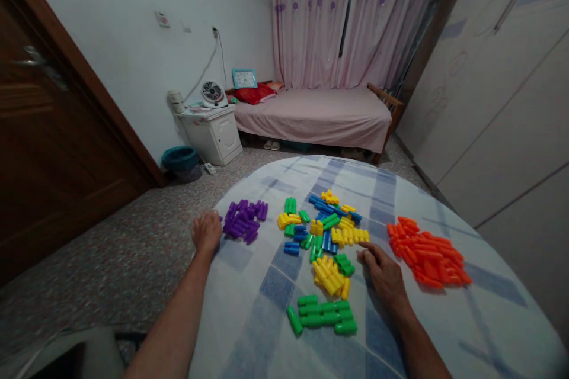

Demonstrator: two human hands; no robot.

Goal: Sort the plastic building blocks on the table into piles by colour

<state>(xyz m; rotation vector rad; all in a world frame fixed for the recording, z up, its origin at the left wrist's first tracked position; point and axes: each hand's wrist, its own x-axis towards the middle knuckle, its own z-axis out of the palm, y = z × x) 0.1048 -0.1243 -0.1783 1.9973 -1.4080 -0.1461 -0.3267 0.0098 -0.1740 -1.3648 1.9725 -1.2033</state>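
Note:
My left hand [207, 231] rests at the table's left edge, fingers loosely bent, beside a heap of purple plastic building blocks [242, 222]. One small purple piece lies close to its fingertips; I see nothing gripped. My right hand [383, 277] lies on the cloth with thumb and forefinger slightly apart, just short of a row of joined yellow blocks [350, 236]. Between the hands spread mixed blue blocks [329, 208], green blocks [316, 247] and more yellow blocks [329, 275]. Nearest to me is a joined group of green blocks [326, 314], with a single green block [294, 321] at its left.
Orange-red blocks [429, 253] are heaped right of my right hand. A checked cloth covers the round table [249, 302]. Beyond it stand a bed [315, 109], a white cabinet [220, 137] with a small fan [214, 93], and a teal bin [180, 159].

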